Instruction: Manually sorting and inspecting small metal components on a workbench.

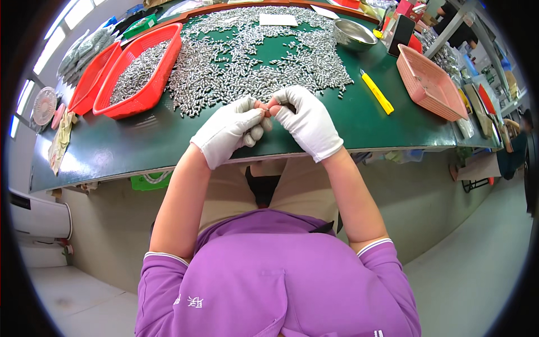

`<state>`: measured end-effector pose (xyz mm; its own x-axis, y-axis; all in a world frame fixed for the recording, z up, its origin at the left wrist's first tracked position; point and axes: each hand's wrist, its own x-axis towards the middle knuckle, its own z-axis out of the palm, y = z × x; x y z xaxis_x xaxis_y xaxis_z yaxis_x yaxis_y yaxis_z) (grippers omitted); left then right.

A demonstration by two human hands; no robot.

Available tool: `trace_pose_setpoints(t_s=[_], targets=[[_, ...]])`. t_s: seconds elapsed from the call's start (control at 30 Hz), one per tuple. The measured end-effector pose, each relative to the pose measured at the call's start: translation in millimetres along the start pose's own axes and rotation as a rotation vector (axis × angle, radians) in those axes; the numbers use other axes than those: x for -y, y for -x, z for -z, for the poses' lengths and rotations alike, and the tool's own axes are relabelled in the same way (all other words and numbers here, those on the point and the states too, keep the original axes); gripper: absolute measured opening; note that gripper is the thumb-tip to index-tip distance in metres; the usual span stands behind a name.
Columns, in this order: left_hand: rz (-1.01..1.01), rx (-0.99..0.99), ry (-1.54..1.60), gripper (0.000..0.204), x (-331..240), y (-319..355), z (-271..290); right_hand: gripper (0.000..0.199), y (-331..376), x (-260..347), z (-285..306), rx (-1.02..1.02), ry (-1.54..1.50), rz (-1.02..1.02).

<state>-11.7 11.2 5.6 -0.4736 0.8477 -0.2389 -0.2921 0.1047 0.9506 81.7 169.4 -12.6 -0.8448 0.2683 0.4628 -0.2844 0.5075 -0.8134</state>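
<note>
Both my hands wear white gloves with the fingertips bare. My left hand (231, 130) and my right hand (306, 121) meet at the near edge of the green table (112, 149), fingertips pinched together on a small metal part (267, 111) that is mostly hidden. Just beyond my hands lies a wide heap of several small silver metal pieces (252, 56) spread over the table top.
Two red mesh baskets (147, 94) holding silver pieces stand at the left. A pink basket (429, 84) stands at the right, a yellow utility knife (377, 92) beside it. A steel bowl (353, 33) and a white card (278, 19) lie at the back.
</note>
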Motion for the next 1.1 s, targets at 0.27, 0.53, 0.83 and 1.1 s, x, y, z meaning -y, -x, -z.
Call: trace_pose_setpoints(t_s=[0.27, 0.53, 0.83, 1.1], targets=[[-0.001, -0.024, 0.024, 0.018, 1, 1, 2, 0.010, -1, 12, -3, 0.090, -0.152, -0.218], [-0.049, -0.037, 0.058, 0.015, 4, 2, 2, 0.009, 0, 5, -5, 0.002, -0.191, -0.186], [-0.048, -0.029, 0.103, 0.010, 6, 4, 2, 0.010, 2, -10, 6, -0.088, 0.658, -0.125], [-0.037, -0.023, 0.083, 0.011, 4, 3, 3, 0.022, 4, 5, 4, -0.176, 0.154, 0.146]])
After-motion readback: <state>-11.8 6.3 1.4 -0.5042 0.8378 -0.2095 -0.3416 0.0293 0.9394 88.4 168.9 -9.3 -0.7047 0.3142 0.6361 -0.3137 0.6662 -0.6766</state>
